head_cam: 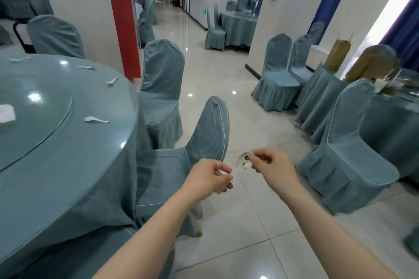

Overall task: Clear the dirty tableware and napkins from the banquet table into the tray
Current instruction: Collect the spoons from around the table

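Pinching a white spoon [238, 166] at its handle: left hand [208, 176], fingers curled; right hand [272, 167] nips the soiled bowl end, above the floor beside a covered chair [204, 124]. More spoons [96, 119] lie on the round table [68, 142], left.

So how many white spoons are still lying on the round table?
4 white ceramic spoons lie on the teal round table: far edge, next along, right rim, and nearest beside the glass turntable. More may lie outside the view to the left.
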### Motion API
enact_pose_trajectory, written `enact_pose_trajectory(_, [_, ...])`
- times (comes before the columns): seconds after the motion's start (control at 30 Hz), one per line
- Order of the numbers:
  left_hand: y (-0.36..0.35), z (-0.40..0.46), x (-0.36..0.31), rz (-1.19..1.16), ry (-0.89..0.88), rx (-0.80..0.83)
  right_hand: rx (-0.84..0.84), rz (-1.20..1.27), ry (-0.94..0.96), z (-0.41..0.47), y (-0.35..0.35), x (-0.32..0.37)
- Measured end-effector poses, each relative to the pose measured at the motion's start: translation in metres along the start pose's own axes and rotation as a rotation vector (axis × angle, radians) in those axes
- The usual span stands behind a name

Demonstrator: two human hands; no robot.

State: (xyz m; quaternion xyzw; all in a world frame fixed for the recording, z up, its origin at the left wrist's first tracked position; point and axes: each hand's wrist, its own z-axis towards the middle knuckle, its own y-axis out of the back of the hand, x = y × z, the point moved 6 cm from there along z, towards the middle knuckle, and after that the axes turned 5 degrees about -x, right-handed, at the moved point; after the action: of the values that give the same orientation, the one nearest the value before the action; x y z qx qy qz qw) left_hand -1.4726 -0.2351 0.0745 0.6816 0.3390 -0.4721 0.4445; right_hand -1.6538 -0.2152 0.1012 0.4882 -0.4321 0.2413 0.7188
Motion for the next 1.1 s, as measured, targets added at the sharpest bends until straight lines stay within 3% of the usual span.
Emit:
enact_pose_trajectory(0.3, [-0.018, 0.185, -0.009, -0.108, 0.069, -0.165, 0.066, 0.23, -0.189, 0.187, 0.019, -0.089])
enact_pose_trajectory(0.6, [-0.013, 0.339, -0.022, -0.237, 0.175, -0.451, 0.416, 0.175, -0.189, 0.413, 0.029, -0.142])
enact_pose_trajectory(0.8, [0.061, 0.424, 0.007, -0.433, 0.23, -0.809, 0.584, 0.278, -0.183, 0.546, -0.045, -0.128])
enact_pose_trajectory(1.1, [0.136, 0.537, 0.035, -0.554, 0.294, -1.036, 0.754, 0.284, -0.154, 0.691, -0.16, -0.087])
